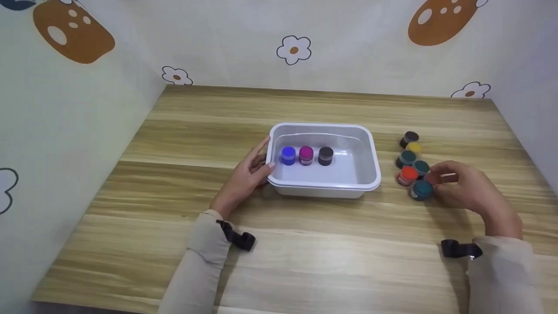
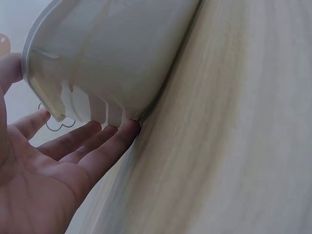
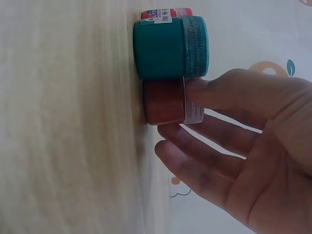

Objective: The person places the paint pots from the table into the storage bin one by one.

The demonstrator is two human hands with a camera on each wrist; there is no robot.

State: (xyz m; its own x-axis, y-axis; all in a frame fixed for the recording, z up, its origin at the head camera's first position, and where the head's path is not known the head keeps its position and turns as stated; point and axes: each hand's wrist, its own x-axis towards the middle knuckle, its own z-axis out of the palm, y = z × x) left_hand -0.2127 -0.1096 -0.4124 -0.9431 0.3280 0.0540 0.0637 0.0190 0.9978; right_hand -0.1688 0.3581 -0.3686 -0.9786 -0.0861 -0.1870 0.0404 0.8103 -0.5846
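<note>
A white plastic tub [image 1: 322, 192] stands on the table with blue [image 1: 288, 156], magenta [image 1: 306, 155] and black [image 1: 325, 156] paint pots in a row inside. My left hand [image 1: 244, 176] grips its left end, thumb at the rim and fingertips against the outer wall [image 2: 112, 58]. To the right, my right hand [image 1: 468, 185] pinches a reddish-brown paint pot [image 3: 165, 102] between thumb and fingers; the pot sits at table level. Touching it is a teal pot [image 3: 161, 48], with an orange-red pot [image 1: 407, 175] close by.
Beyond these, two dark green pots [image 1: 406, 158], a yellow pot [image 1: 414, 148] and a black pot [image 1: 409, 139] form a cluster right of the tub. Patterned walls enclose the wooden table [image 1: 305, 261] at the back and sides.
</note>
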